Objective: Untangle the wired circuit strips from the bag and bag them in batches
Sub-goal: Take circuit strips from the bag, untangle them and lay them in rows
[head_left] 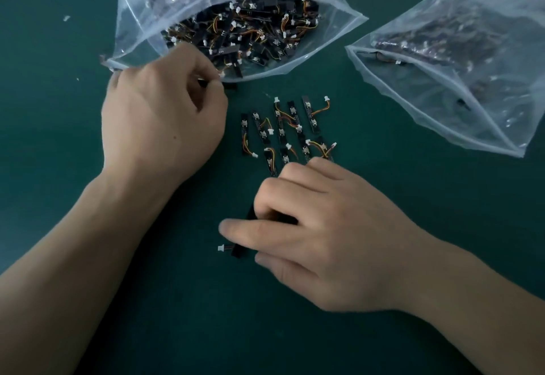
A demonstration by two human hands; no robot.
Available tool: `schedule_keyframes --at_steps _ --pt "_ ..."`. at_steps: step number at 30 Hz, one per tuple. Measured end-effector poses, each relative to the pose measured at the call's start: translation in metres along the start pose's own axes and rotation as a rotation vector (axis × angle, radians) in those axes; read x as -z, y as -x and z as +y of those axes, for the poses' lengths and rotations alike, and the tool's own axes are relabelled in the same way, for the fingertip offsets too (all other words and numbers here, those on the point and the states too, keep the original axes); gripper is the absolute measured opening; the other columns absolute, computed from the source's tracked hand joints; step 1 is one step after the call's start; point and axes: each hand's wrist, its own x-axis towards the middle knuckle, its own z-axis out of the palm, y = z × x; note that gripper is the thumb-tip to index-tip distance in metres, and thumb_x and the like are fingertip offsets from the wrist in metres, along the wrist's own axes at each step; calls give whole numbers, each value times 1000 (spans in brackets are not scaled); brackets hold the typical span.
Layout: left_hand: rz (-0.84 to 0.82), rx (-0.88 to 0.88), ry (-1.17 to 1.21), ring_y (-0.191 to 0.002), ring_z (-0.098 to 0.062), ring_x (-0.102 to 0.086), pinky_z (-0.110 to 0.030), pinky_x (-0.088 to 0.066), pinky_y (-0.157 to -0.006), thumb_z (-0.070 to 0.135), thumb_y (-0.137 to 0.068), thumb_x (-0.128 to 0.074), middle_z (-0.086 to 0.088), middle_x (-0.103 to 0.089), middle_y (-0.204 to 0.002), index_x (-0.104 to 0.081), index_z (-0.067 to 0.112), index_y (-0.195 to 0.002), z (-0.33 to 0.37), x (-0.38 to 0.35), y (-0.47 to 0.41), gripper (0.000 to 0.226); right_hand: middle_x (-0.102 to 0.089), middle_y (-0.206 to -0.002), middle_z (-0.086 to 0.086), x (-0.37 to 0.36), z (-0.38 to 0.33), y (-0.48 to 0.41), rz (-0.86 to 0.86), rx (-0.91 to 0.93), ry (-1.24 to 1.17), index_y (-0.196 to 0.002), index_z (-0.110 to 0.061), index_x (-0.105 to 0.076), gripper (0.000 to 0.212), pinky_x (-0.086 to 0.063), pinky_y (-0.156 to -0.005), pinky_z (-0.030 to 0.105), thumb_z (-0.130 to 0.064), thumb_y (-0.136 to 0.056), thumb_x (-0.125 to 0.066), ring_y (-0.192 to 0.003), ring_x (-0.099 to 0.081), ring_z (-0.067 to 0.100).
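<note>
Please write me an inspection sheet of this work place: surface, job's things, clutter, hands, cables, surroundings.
Surface: dark green mat.
Job's things: open bag holding tangled strips; sorted strips laid in rows on the mat; second bag at the right, also holding strips.
Clutter: small white scraps on the mat at the left.
Hands: left hand pinches a strip at the open bag's mouth; right hand holds another strip.
Cables: short orange and yellow wires with white plugs on the strips; no other cable seen.
Surroundings: nothing seen.
</note>
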Motion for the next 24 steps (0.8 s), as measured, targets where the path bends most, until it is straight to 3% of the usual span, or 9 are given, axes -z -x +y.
schedule_keyframes --at_steps 3,7,10,13,20,24 --pt "-44 -12 54 -73 -18 -60 -43 -56 -73 27 -90 -61 11 -62 -76 -69 27 -101 1 1 1 14 -57 -94 -2 0 1 0 -9 -5 7 -106 -23 -78 20 -38 -75 39 -29 -102 -59 -83 -44 21" --pt "-13 -38 -47 -108 -30 -56 -42 -46 -95 35 -91 -66 -1 -63 -111 -70 24 -109 -5 -2 1 22 -59 -94 -1 1 1 0 30 3 -4 -90 -18 -73 15 -39 -74 41 -24 -99 -63 -82 -45 23" --pt "-63 -16 -110 -120 -32 -50 -34 -37 -96 43 -94 -68 -3 -60 -122 -71 25 -116 -6 -4 3 29 -61 -94 0 1 1 0 69 21 -26 -90 -16 -73 15 -39 -74 40 -22 -99 -64 -81 -46 23" --pt "-56 -49 -78 -117 -29 -55 -25 -33 -90 35 -96 -69 1 -63 -120 -74 25 -116 -7 -4 2 23 -65 -93 1 1 3 0 122 15 -62 -91 -15 -75 14 -40 -72 39 -20 -99 -64 -80 -49 23" --pt "-92 -176 44 -94 -22 -67 -41 -55 -83 4 -95 -61 4 -72 -110 -82 17 -107 -6 -4 1 27 -66 -91 -1 0 6 1 136 -18 -88 -88 -15 -74 15 -40 -71 41 -20 -98 -63 -78 -52 25" --pt "-109 -201 75 -94 -17 -65 -25 -52 -85 -2 -94 -62 0 -73 -107 -81 14 -109 -8 -3 -2 29 -66 -90 -1 0 6 1 135 -25 -82 -87 -16 -74 16 -39 -71 42 -21 -97 -63 -77 -52 25"
